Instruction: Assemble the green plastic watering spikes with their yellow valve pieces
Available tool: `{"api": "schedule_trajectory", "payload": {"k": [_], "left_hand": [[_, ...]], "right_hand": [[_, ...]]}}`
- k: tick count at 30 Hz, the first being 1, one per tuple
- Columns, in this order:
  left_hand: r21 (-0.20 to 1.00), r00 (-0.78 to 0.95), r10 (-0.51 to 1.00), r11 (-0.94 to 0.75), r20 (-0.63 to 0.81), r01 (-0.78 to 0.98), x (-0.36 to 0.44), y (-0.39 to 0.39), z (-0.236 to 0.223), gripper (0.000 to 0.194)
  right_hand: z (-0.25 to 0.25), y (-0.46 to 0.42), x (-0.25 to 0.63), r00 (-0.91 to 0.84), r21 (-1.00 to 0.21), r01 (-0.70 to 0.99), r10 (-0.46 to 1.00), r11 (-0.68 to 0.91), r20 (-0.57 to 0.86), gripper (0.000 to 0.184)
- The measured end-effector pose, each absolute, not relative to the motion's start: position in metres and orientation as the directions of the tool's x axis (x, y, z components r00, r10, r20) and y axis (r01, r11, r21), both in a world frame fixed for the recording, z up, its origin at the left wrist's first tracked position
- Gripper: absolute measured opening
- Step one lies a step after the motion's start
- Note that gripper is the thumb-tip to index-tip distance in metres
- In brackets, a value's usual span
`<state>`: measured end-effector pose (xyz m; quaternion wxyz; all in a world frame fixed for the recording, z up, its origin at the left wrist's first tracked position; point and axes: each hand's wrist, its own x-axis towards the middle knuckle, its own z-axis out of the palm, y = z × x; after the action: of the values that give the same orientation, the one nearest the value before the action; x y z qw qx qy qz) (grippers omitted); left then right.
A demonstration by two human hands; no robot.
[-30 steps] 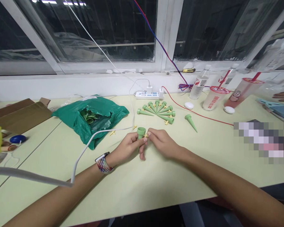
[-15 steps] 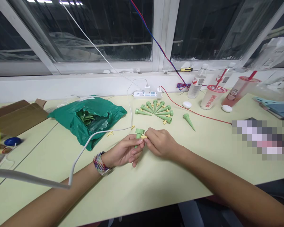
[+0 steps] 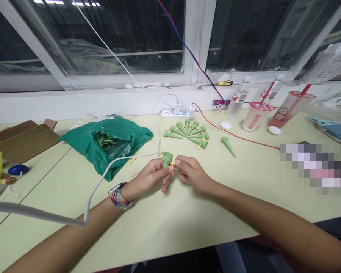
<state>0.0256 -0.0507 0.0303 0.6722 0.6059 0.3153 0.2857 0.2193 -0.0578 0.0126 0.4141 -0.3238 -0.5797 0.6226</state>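
Observation:
My left hand [image 3: 156, 175] grips a green plastic watering spike [image 3: 167, 158], its wide threaded mouth up and tilted toward me; the fingers hide its lower part. At the spike's right side, my right hand [image 3: 191, 172] pinches a small yellow valve [image 3: 172, 163] between thumb and finger. The valve touches or enters the spike's side; I cannot tell which. Beyond my hands several green spikes [image 3: 197, 131] with yellow valves lie in a fan, tips together. One separate spike [image 3: 228, 146] lies to the right. Loose yellow valves [image 3: 133, 160] rest left of my hands.
A torn green bag [image 3: 82, 132] with more green spikes inside lies at left, near a cardboard box [image 3: 25, 140]. A white cable [image 3: 113, 161] crosses above my left forearm. At the back stand a power strip [image 3: 176, 113], a water bottle [image 3: 238, 99] and drink cups [image 3: 255, 117].
The spike's mouth has tipped toward me, showing more of its inside. My right fingers have shifted slightly on the valve, exposing more of the hand's underside. The rest stays put.

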Motion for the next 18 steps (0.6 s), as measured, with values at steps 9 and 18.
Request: {"api": "schedule_trajectory", "payload": {"k": [9, 18], "left_hand": [[0.77, 0.598, 0.788, -0.471, 0.147, 0.431, 0.017, -0.049, 0.042, 0.03], [0.418, 0.714, 0.596, -0.791, 0.367, 0.446, 0.017, -0.051, 0.04, 0.019]], "right_hand": [[0.022, -0.046, 0.228, -0.659, -0.862, -0.324, 0.746, -0.39, -0.09, 0.033], [0.039, -0.034, 0.251, -0.819, -0.887, -0.041, 0.523, -0.46, -0.234, 0.039]]}}
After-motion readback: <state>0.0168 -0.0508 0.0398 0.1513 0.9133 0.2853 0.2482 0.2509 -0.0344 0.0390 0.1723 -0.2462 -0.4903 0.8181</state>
